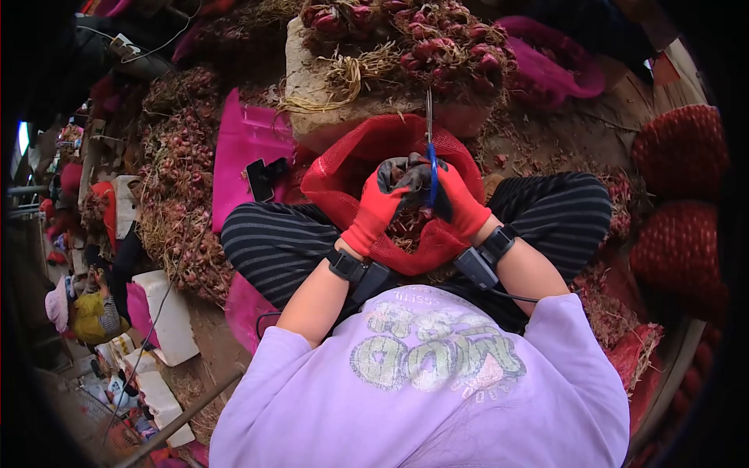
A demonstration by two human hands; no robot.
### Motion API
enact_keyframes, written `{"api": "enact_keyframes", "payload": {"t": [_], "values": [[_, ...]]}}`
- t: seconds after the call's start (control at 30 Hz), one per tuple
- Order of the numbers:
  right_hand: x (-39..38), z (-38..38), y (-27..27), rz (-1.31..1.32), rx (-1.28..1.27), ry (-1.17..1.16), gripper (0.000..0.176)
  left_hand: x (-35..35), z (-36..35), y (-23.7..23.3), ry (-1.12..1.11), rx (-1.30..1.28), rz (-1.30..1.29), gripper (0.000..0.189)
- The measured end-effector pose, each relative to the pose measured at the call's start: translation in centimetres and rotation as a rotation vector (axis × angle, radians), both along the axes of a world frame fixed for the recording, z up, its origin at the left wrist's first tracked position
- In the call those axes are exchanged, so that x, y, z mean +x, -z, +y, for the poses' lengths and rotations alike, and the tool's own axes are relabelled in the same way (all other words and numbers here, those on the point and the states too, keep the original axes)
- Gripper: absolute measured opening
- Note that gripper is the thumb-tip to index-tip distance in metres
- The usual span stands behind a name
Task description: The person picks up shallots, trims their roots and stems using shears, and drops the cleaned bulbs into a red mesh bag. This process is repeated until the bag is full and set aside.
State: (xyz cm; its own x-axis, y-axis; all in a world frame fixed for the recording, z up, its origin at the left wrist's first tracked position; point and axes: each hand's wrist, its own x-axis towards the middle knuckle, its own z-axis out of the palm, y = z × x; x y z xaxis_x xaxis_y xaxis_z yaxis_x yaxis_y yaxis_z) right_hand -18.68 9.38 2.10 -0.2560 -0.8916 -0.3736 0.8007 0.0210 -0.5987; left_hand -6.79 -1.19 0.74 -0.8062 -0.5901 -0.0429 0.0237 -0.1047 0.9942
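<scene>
Both hands wear red gloves with dark palms and meet over an open red mesh bag [331, 175] between my crossed legs. My right hand [459, 195] is closed around the blue handles of a pair of scissors [431, 168], whose blades point away from me. Just beside it, my left hand [381, 195] has its fingers curled together; what they pinch is too hidden to name. Some dry onion scraps [406, 234] show inside the bag below the hands.
Ahead is a pale block [308, 78] bearing bunches of red onions [449, 58]. More onions [183, 171] are heaped at the left, near a pink sheet [242, 148]. Full red mesh sacks [679, 242] stand at the right. A person [94, 316] sits at the far left.
</scene>
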Motion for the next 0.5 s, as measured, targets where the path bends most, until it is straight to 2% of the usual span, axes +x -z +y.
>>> {"api": "enact_keyframes", "payload": {"t": [0.07, 0.1, 0.2, 0.27, 0.3, 0.4, 0.43, 0.5], "values": [[-0.4, -0.1, 0.9, -0.121, -0.108, -0.052, 0.026, 0.7, -1.7, -0.3, 0.124, -0.268, -0.149, 0.029], [-0.4, 0.0, 1.1, -0.081, -0.055, -0.037, 0.025, 0.9, -2.2, -0.4, 0.187, -0.402, -0.223, 0.03], [-0.4, -0.1, 0.6, 0.011, 0.074, -0.039, 0.022, 0.5, -1.5, -2.0, 0.183, -0.642, -0.193, 0.031], [-0.8, 0.0, -0.2, 0.046, 0.118, -0.102, 0.021, 0.3, -1.3, -3.0, 0.151, -0.707, 0.012, 0.023], [-0.5, 0.1, -0.7, 0.004, 0.137, -0.032, 0.021, 0.3, -1.2, -3.2, 0.133, -0.737, 0.114, 0.019], [0.4, -0.1, -3.6, -0.07, 0.183, 0.077, 0.024, 0.2, 0.0, 0.1, 0.097, 0.553, 0.295, 0.008], [0.1, -0.2, -3.5, -0.063, 0.196, 0.049, 0.026, 0.0, -0.2, 0.3, 0.092, 0.596, 0.264, 0.004], [-0.2, -0.5, -2.4, -0.027, 0.216, 0.044, 0.03, 0.0, -0.3, 0.5, 0.067, 0.713, 0.254, 0.009]]}}
